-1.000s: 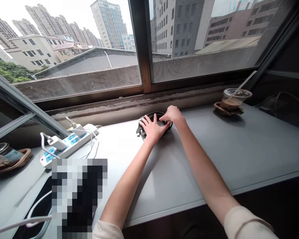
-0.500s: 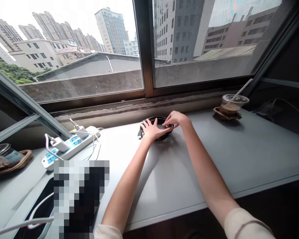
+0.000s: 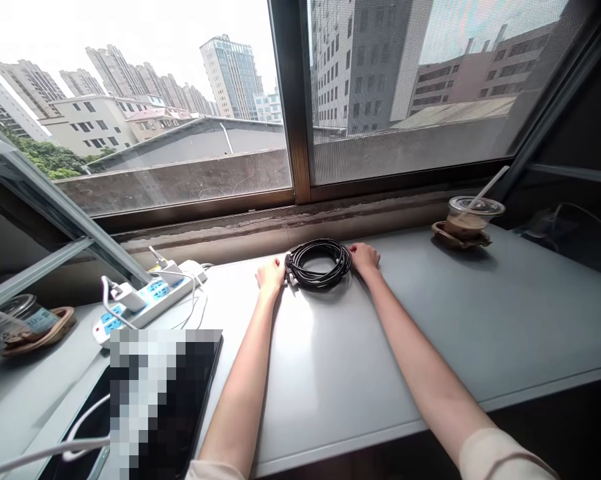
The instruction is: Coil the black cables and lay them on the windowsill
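Note:
A coiled black cable (image 3: pixel 320 283) lies on the grey table near the window ledge, with its connector ends at the coil's left side. My left hand (image 3: pixel 271 275) is at the left edge of the coil, fingers closed beside the connectors; whether they grip anything is too small to tell. At the coil's right edge is my right hand (image 3: pixel 365 257), its thumb and fingers pinched together against the cable loops.
A white power strip (image 3: pixel 150 303) with plugs sits at the left, and a dark tablet (image 3: pixel 205 373) lies nearer. An iced drink cup (image 3: pixel 468 217) in a cardboard holder stands at the back right. Another cup (image 3: pixel 25 320) is far left.
My left hand has moved from lying spread over the coil to its left side, closed. My right hand has shifted slightly right and down to the coil's edge. The whole coil now shows.

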Tool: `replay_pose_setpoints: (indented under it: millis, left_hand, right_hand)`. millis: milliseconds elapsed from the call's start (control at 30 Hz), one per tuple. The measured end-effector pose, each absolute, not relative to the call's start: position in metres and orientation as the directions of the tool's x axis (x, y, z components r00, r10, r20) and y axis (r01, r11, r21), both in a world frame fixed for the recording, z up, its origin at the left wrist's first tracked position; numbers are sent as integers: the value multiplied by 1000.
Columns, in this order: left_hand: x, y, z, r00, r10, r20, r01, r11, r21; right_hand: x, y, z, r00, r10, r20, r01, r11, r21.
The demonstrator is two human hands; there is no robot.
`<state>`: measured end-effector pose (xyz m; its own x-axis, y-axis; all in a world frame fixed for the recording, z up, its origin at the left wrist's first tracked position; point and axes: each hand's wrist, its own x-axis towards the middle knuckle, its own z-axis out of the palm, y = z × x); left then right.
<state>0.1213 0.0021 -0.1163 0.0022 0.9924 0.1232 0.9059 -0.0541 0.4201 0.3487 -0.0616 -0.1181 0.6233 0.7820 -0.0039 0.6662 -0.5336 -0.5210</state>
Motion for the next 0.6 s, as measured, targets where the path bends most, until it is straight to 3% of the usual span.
replay_pose_setpoints:
  millis: [600]
  left_hand:
    - [125,3,-122,9,995,97,918,-47,394]
  right_hand:
    - [348,-57,-123,638,769,34,698,-559,-448]
